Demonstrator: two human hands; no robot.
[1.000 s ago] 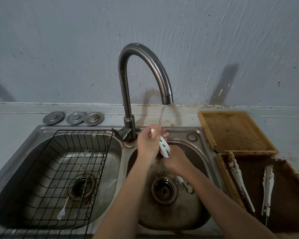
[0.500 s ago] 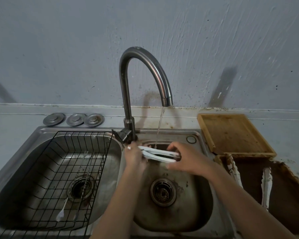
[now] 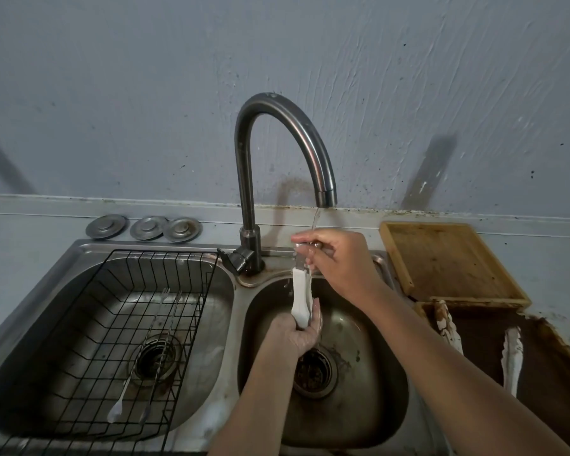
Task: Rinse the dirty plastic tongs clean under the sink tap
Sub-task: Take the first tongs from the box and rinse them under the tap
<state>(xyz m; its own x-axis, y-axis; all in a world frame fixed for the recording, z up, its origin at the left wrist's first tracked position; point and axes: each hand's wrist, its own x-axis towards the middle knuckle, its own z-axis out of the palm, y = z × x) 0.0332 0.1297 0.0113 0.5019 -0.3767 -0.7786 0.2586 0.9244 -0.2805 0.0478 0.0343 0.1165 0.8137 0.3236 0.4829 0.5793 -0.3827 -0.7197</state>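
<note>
White plastic tongs (image 3: 300,292) hang nearly upright over the right sink basin (image 3: 369,399). My right hand (image 3: 338,258) pinches their upper end just below the spout of the dark curved tap (image 3: 310,149), and a thin stream of water (image 3: 316,218) falls onto that hand. My left hand (image 3: 295,334) grips the tongs' lower end from below, over the drain (image 3: 313,370).
A black wire rack (image 3: 89,327) fills the left basin, with metal skewers and a white-handled utensil (image 3: 119,406) in it. Three metal drain caps (image 3: 144,228) lie behind. At the right are a wooden tray (image 3: 441,258) and a dirty tray (image 3: 547,366) holding two soiled tongs (image 3: 510,357).
The tongs went from lying level between my hands to hanging nearly upright. My right hand rose to the spout and my left hand dropped lower into the basin.
</note>
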